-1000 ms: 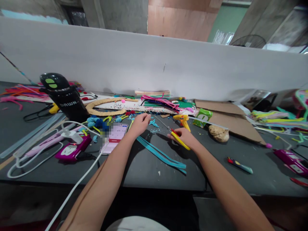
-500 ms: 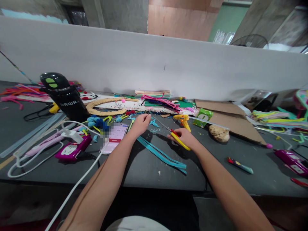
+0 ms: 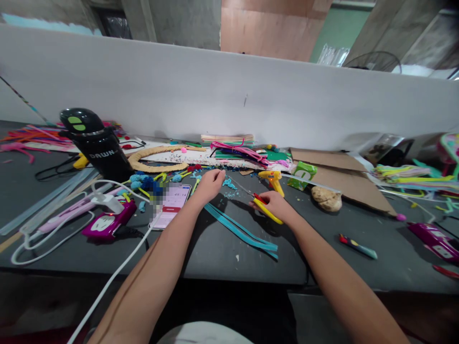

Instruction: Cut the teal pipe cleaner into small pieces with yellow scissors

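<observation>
My right hand is closed around scissors with yellow and red handles. Their thin blades point up and left, toward my other hand. My left hand is pinched shut at the fingertips; whatever it holds is too small to make out. Just right of those fingertips, light-blue fuzzy cuttings and finer bits lie on the dark table. Turquoise pipe cleaners stretch across the table below both hands. Beyond the scissors stands a yellow glue gun.
A phone lies beside my left forearm, near a purple power strip with a white cable. Further left stands a black bottle. To the right are a green packet, a beige lump, cardboard and a utility knife.
Hardly anything differs. The scissors have shifted very slightly in my right hand, while my left hand stays in place.
</observation>
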A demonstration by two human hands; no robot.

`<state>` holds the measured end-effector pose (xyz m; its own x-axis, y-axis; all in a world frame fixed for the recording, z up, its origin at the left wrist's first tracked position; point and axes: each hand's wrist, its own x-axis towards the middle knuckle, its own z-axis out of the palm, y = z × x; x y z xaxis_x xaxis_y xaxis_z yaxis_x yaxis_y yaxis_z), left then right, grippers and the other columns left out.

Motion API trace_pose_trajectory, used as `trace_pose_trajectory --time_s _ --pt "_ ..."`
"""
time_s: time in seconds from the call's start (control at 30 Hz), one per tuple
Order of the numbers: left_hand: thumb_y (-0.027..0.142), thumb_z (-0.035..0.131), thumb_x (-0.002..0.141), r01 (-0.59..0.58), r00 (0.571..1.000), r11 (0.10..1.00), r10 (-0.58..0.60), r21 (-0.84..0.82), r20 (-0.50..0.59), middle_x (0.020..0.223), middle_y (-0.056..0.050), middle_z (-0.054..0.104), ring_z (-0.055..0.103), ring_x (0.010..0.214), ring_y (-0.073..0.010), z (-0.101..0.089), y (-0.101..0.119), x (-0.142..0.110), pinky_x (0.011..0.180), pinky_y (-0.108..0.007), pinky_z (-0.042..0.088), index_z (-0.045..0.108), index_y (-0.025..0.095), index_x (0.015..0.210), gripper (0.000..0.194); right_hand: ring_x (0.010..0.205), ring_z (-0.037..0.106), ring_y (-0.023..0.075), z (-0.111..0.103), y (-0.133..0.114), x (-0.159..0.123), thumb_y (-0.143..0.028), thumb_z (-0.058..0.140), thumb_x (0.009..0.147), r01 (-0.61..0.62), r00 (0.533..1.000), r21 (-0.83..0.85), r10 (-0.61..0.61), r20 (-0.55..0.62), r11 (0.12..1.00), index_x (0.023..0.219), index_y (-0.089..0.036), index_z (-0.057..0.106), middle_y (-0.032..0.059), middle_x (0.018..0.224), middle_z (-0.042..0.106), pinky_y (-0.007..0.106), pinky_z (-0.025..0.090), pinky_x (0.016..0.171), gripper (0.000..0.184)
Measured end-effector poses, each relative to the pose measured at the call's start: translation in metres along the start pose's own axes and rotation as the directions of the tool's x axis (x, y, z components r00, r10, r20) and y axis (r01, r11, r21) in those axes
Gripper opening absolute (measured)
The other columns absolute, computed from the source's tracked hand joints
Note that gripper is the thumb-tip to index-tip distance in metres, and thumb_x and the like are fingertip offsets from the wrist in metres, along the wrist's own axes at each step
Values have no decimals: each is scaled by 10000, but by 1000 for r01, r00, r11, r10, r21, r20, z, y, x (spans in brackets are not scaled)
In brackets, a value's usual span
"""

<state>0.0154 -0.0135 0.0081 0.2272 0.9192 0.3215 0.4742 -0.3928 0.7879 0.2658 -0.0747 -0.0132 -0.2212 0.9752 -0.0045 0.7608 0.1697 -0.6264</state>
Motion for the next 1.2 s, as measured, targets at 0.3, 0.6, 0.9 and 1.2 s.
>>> trace_pose_trajectory --time_s 0.3,0.6,0.9,1.2 --pt "482 377 921 -18 1000 1000 17 -7 -9 564 12 456 411 573 -132 0 1 0 572 -272 313 443 195 622 420 524 328 100 -2 -6 -3 -696 621 678 -48 999 30 49 -24 998 591 -171 554 -26 532 421 252 237 479 536" --pt "411 422 902 -23 1000 999 22 -30 -10 630 -1 546 468 605 -134 0 -4 2 609 -268 362 502 183 664 340 523 329 97 -5 -10 -4 -687 640 670 -60 998 34 60 13 998 579 -171 539 -28 532 414 249 237 482 534" --pt "414 445 877 -13 1000 1000 13 -19 8 631 -1 548 466 610 -138 -1 -4 2 607 -267 355 514 182 662 324 513 348 98 -5 -8 -4 -706 621 672 -38 999 46 36 37 998 592 -167 556 -21 529 455 252 239 482 548" --pt "424 429 899 -21 1000 1000 21 -6 -1 617 5 523 458 604 -136 -1 -3 1 600 -270 344 506 184 656 351 524 339 100 -3 -6 -2 -677 638 667 -40 999 41 39 33 998 583 -167 544 -25 527 427 253 243 487 525"
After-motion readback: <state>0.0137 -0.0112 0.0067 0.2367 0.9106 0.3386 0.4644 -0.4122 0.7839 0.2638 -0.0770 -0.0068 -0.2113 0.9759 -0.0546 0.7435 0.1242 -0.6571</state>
